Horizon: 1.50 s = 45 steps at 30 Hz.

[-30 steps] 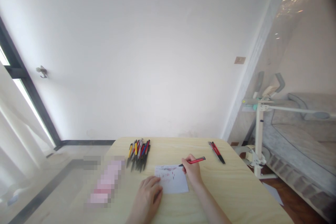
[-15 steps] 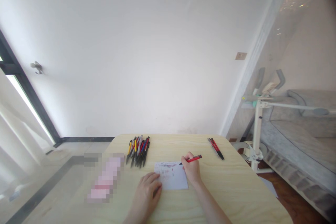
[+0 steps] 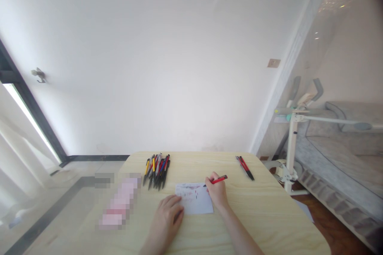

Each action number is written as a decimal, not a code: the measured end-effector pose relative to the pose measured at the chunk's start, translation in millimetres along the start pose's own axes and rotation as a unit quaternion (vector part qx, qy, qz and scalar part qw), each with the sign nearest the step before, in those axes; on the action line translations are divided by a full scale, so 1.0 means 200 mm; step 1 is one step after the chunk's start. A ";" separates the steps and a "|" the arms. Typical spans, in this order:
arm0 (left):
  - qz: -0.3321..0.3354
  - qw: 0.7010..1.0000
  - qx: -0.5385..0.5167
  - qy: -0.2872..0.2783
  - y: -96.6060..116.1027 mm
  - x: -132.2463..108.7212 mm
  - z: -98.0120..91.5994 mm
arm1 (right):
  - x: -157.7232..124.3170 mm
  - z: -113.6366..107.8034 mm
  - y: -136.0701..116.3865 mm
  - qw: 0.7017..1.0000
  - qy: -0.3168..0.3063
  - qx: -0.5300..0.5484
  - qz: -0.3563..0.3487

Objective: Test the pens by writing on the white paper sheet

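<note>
A sheet of white paper [image 3: 199,206] lies on the wooden table, with reddish and dark marks over its upper and left parts. My right hand [image 3: 217,191] grips a red and black pen [image 3: 220,179], its dark tip at the upper right of the paper. Resting on the paper's left edge, my left hand [image 3: 169,215] has its fingers laid flat and slightly bent. Up and left of the paper is a bunch of pens [image 3: 157,171] in yellow, red, blue, grey and black. Two more pens [image 3: 245,168] lie side by side at the right.
The pale table [image 3: 269,215] has rounded corners and stands before a white wall [image 3: 179,67]. A blurred pink item [image 3: 119,203] is at the left. To the right are a white exercise machine [image 3: 291,147] and a grey sofa [image 3: 344,155]. White curtains [image 3: 20,167] hang at far left.
The view has shifted very slightly. My right hand keeps the pen at the upper right of the paper, and my left hand stays on its left edge.
</note>
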<state>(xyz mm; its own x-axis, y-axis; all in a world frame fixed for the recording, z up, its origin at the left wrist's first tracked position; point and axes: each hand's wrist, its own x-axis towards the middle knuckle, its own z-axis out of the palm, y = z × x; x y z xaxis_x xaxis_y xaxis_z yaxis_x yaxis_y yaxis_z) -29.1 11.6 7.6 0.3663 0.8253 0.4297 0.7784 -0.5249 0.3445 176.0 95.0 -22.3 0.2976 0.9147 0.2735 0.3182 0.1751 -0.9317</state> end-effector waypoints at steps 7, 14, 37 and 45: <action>0.005 1.000 0.000 0.002 -0.01 0.00 0.01 | 0.00 -0.01 0.00 1.000 0.005 -0.002 -0.010; 0.000 1.000 0.002 -0.005 -0.01 0.00 0.01 | 0.01 -0.01 0.00 1.000 0.019 0.015 -0.013; -0.009 1.000 -0.002 0.014 -0.01 -0.01 0.01 | 0.01 -0.04 -0.05 0.988 0.076 0.134 0.009; -0.015 0.997 -0.049 0.064 -0.02 0.00 0.01 | -0.08 -0.04 -0.19 0.997 -0.020 0.011 -0.075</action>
<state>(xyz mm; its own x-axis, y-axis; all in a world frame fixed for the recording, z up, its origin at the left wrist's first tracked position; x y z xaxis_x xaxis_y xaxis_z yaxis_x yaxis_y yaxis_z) -30.7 13.7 3.9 0.2705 0.8113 0.5183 0.7325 -0.5228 0.4360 167.6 71.2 10.1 0.2127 0.8911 0.4008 0.3357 0.3186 -0.8865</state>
